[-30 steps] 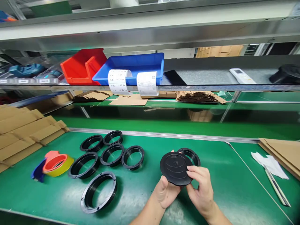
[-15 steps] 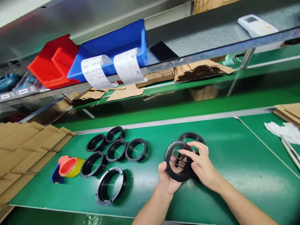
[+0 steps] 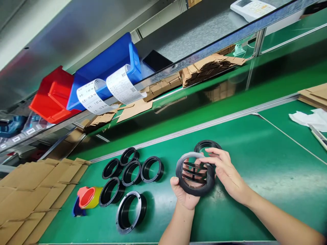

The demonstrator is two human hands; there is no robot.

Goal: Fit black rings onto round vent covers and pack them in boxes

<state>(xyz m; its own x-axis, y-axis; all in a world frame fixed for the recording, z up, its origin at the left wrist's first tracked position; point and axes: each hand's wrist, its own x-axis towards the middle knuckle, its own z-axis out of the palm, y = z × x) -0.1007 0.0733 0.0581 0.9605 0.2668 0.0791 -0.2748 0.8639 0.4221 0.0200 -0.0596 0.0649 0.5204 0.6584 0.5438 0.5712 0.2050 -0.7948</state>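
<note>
A round black plastic vent piece (image 3: 195, 174) with slats across its middle is held up above the green mat, its slatted side toward me. My left hand (image 3: 184, 195) grips its lower left rim. My right hand (image 3: 226, 173) holds its right rim, fingers curled over the top edge. Just behind the held part, a black ring (image 3: 207, 145) lies on the mat, partly hidden. Several more black rings (image 3: 130, 170) lie grouped to the left, and a larger flanged ring (image 3: 129, 212) sits nearest me.
A tape dispenser with a yellow roll (image 3: 87, 198) lies left of the rings, beside flat cardboard (image 3: 28, 194). White cloth (image 3: 309, 119) and more cardboard are at the far right. A shelf above holds a blue bin (image 3: 107, 64), a red bin (image 3: 52, 95) and a white remote (image 3: 252, 6).
The held part was turned over: its closed disc face showed before, its slatted side shows now. My view has tilted and shifted, and both hands kept their hold.
</note>
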